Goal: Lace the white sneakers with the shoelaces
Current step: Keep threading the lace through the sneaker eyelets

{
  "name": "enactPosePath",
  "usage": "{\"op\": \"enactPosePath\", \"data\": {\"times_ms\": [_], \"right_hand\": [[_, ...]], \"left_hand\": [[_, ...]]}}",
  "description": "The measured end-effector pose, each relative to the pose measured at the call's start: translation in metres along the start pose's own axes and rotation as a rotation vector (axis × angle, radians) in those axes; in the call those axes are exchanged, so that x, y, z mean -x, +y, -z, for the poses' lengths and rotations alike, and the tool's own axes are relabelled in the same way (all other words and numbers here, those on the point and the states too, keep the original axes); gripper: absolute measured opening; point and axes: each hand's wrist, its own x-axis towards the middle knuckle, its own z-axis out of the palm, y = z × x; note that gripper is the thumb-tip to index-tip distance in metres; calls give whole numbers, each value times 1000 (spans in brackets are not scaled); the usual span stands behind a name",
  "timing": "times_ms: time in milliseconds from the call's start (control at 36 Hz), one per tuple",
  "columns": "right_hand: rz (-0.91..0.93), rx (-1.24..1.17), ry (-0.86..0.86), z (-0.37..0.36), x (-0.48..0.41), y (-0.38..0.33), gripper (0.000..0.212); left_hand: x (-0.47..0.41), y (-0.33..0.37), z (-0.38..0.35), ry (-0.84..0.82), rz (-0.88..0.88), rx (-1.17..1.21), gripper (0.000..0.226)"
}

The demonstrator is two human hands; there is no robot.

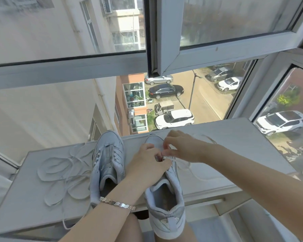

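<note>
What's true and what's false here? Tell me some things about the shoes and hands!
1. The right hand pinches a shoelace at the right sneaker. True.
2. The left sneaker is fully laced. False: no lace crosses its tongue.
3. The left hand wears a bracelet at its wrist. True.
4. The sneakers stand on the floor. False: they stand on a ledge by the window.

pale window ledge [234,142] bears the left sneaker [108,154], the right sneaker [175,182] beside it, and a coiled shoelace [66,179] leftmost.
</note>
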Motion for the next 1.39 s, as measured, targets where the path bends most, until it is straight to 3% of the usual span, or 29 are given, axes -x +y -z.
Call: {"op": "enactPosePath", "data": {"times_ms": [56, 111, 333, 472, 556, 611, 667, 778, 889, 1028, 1139, 1306, 1389], "right_hand": [[-44, 63, -42, -3, 0, -2, 39], [-60, -27, -33, -9, 1, -2, 32], [-200, -418, 248, -16, 6, 21, 44], [-524, -507, 595, -6, -2, 69, 41], [-720, -336, 565, -9, -3, 77, 34], [-686, -26, 441, -13, -2, 68, 24], [-503, 98, 378, -17, -3, 54, 23], [-162, 63, 369, -12, 1, 20, 30], [-31, -104, 209, -19, 4, 5, 30], [-48, -179, 190, -33, -6, 10, 31], [-68, -379, 284, -33, -6, 12, 51], [-265, -368, 506, -13, -2, 38, 48], [-434, -319, 569, 4, 3, 67, 33]], "left_hand": [[0, 0, 0, 7, 1, 8, 15], [1, 0, 0, 9, 1, 9, 16], [3, 2, -1, 3, -25, 19, 11], [4, 2, -2, -3, -39, 32, 14], [4, 3, -2, 5, -37, 32, 14], [4, 3, -3, 3, -27, 35, 15], [4, 3, -3, -4, -25, 30, 15], [2, 3, -3, 1, -26, 17, 16], [1, 3, -4, 17, -25, 22, 16], [3, 3, -4, 22, -24, 33, 20], [3, 3, -4, 15, -22, 27, 16], [4, 2, -5, 7, -41, 20, 12], [4, 4, -4, 5, -39, 26, 12]]}}
